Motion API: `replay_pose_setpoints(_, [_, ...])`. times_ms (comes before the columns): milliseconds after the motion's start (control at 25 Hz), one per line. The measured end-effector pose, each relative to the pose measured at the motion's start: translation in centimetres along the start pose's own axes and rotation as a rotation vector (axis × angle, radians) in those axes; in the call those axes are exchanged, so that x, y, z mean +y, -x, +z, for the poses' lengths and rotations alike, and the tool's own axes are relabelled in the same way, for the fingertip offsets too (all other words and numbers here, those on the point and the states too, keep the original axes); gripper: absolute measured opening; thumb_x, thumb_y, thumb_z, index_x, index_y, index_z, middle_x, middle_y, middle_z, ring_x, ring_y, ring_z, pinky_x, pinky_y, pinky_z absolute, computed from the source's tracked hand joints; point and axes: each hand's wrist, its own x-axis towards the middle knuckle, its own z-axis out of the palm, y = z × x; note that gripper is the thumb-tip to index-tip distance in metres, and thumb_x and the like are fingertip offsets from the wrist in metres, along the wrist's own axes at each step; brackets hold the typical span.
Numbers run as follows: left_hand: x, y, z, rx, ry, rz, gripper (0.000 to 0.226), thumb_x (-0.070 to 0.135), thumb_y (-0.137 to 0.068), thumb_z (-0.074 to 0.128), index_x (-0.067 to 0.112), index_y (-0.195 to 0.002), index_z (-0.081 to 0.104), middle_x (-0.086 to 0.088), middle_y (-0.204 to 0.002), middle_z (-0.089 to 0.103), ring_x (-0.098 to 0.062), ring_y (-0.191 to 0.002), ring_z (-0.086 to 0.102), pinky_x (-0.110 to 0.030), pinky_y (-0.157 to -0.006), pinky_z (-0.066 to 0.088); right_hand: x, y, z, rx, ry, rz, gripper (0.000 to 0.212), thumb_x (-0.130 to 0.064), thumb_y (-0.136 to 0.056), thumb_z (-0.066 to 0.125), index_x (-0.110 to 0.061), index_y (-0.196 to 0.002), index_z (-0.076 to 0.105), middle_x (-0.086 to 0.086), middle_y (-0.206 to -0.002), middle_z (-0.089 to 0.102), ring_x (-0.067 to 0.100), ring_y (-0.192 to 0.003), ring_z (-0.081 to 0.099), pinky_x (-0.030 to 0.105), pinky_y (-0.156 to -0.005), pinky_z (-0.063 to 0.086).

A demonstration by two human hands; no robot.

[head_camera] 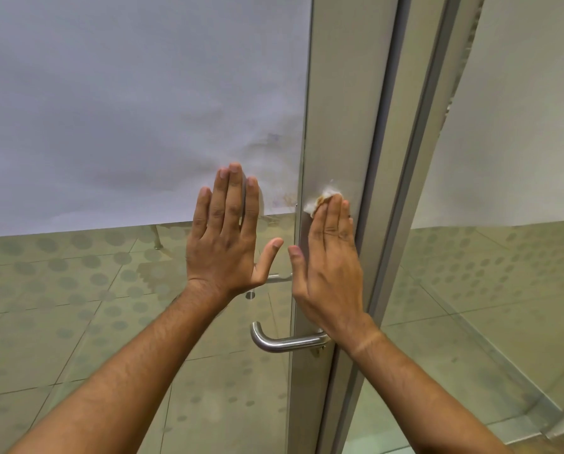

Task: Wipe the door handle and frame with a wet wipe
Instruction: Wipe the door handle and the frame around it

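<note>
My right hand point(330, 257) lies flat against the grey metal door frame point(343, 109), fingers pointing up, pressing a white wet wipe point(323, 199) with a brown stain onto it. Only the wipe's upper edge shows past my fingertips. My left hand point(228, 237) is spread flat on the glass door panel point(110, 306), just left of the frame, holding nothing. The steel lever door handle point(280, 340) sticks out of the frame below my right wrist, untouched.
White frosted film point(126, 93) covers the upper glass, smudged near the frame. Through the clear lower glass I see a tiled floor and a second handle on the far side. Another glass panel point(503, 290) stands to the right of the frame.
</note>
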Motion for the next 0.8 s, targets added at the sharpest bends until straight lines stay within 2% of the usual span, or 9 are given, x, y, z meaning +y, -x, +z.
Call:
replay_pose_setpoints(120, [0.0, 0.1, 0.0, 0.003, 0.008, 0.0, 0.096, 0.062, -0.095, 0.038, 0.001, -0.158, -0.002, -0.025, -0.162, 0.005, -0.03, -0.153, -0.013, -0.045, -0.125, -0.005, 1.8, 1.5, -0.5, -0.088, 0.112, -0.217, 0.07, -0.033, -0.099, 0.043, 0.002, -0.152, 0.012, 0.02, -0.16, 0.006, 0.03, -0.15, 0.004, 0.043, -0.123, 0.008])
replay_pose_setpoints(200, [0.0, 0.1, 0.1, 0.005, -0.006, -0.002, 0.096, 0.062, -0.096, 0.039, 0.001, -0.158, 0.001, -0.025, -0.163, 0.005, -0.031, -0.154, -0.013, -0.046, -0.125, -0.004, 2.2, 1.5, -0.6, -0.055, 0.098, -0.174, 0.069, -0.03, -0.098, 0.043, 0.0, -0.151, 0.013, 0.019, -0.16, 0.009, 0.029, -0.15, 0.006, 0.043, -0.123, 0.008])
replay_pose_setpoints(320, [0.1, 0.1, 0.0, 0.008, 0.001, 0.001, 0.095, 0.062, -0.096, 0.038, 0.001, -0.158, 0.0, -0.025, -0.163, 0.005, -0.031, -0.154, -0.013, -0.046, -0.125, -0.004, 0.0, 0.7, 0.4, 0.038, -0.033, 0.01, 0.067, -0.028, -0.1, 0.039, 0.004, -0.152, 0.012, 0.021, -0.161, 0.005, 0.031, -0.15, 0.002, 0.045, -0.123, 0.007])
replay_pose_setpoints(480, [0.0, 0.2, 0.1, 0.003, 0.003, 0.001, 0.095, 0.062, -0.096, 0.038, 0.001, -0.158, 0.0, -0.025, -0.163, 0.005, -0.031, -0.154, -0.013, -0.046, -0.125, -0.004, 2.0, 2.8, 0.0, -0.049, 0.039, -0.165, 0.067, -0.021, -0.095, 0.051, 0.003, -0.149, 0.018, 0.02, -0.159, 0.012, 0.033, -0.149, 0.011, 0.045, -0.122, 0.011])
replay_pose_setpoints(560, [0.0, 0.1, 0.1, 0.005, -0.007, 0.001, 0.095, 0.062, -0.096, 0.038, 0.001, -0.158, 0.0, -0.025, -0.163, 0.005, -0.031, -0.154, -0.013, -0.046, -0.125, -0.003, 2.3, 2.0, -0.4, 0.005, 0.014, -0.086, 0.067, -0.019, -0.094, 0.049, 0.004, -0.149, 0.017, 0.02, -0.158, 0.012, 0.033, -0.149, 0.011, 0.046, -0.122, 0.011])
replay_pose_setpoints(640, [0.0, 0.0, 0.0, 0.008, 0.007, 0.001, 0.095, 0.062, -0.096, 0.037, 0.001, -0.158, -0.001, -0.025, -0.163, 0.005, -0.031, -0.154, -0.013, -0.046, -0.125, -0.003, 0.7, 0.3, 0.1, 0.058, -0.048, 0.041, 0.067, -0.023, -0.098, 0.041, 0.006, -0.15, 0.011, 0.02, -0.16, 0.003, 0.033, -0.15, 0.003, 0.046, -0.122, 0.008])
replay_pose_setpoints(720, [0.0, 0.0, 0.0, 0.004, 0.004, -0.002, 0.095, 0.062, -0.096, 0.036, 0.001, -0.158, 0.0, -0.025, -0.163, 0.006, -0.03, -0.153, -0.013, -0.046, -0.125, -0.003, -0.4, 0.3, 0.6, 0.021, -0.047, -0.047, 0.067, -0.024, -0.1, 0.039, 0.007, -0.151, 0.01, 0.021, -0.16, -0.001, 0.034, -0.15, 0.0, 0.045, -0.123, 0.007])
replay_pose_setpoints(800, [0.1, 0.0, -0.1, 0.0, 0.004, -0.001, 0.095, 0.063, -0.096, 0.037, 0.0, -0.157, 0.0, -0.025, -0.162, 0.006, -0.03, -0.153, -0.013, -0.045, -0.125, -0.004, 0.6, 2.1, 0.7, -0.062, 0.014, -0.172, 0.068, -0.022, -0.098, 0.046, 0.006, -0.151, 0.013, 0.021, -0.16, 0.004, 0.033, -0.15, 0.003, 0.044, -0.123, 0.008])
